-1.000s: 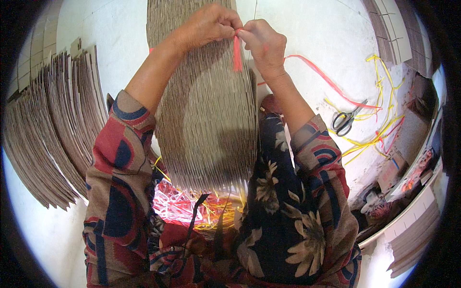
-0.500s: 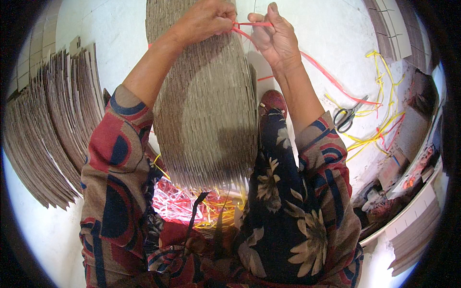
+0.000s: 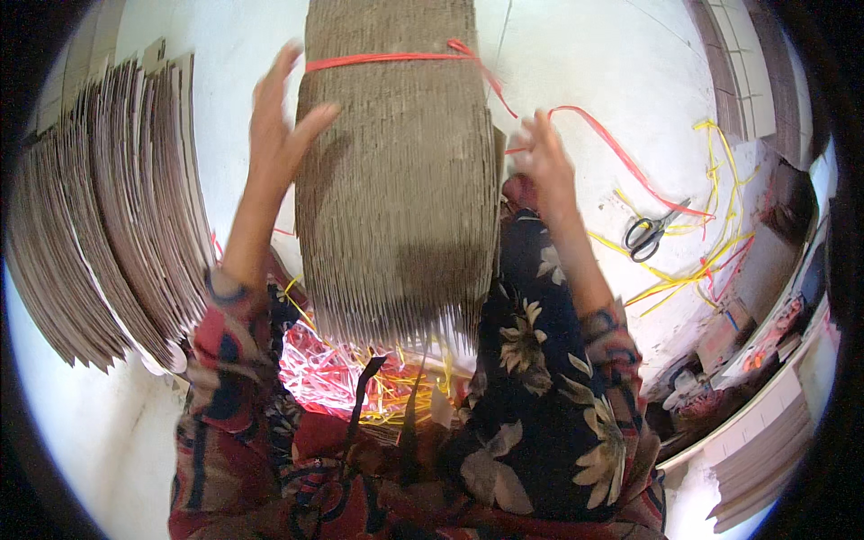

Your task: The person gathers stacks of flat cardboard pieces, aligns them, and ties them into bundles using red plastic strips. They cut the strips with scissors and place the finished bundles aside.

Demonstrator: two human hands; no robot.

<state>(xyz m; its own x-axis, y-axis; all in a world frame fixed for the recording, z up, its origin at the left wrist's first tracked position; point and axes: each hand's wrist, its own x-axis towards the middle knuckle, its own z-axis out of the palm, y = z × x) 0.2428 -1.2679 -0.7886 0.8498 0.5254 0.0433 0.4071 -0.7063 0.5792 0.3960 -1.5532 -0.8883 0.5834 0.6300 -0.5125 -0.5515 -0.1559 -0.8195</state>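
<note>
A long stack of brown corrugated cardboard pieces lies on edge between my knees. Across its far part runs a red plastic strap, knotted near the right edge with a loose tail hanging. My left hand is beside the stack's left edge, thumb spread from the fingers and nothing in it. On the other side, my right hand hovers, blurred, with its fingers apart and apparently empty. A second length of red strap curves behind that hand and along the floor.
Black-handled scissors lie on the floor at the right among yellow strap pieces. More cardboard stacks stand at the left and far right. Red, white and yellow strap scraps fill the space below the stack's near end.
Both hands have let go of the red strap and drawn apart, left to the left and right downward. The knotted strap now shows across the stack. The view has shifted slightly.
</note>
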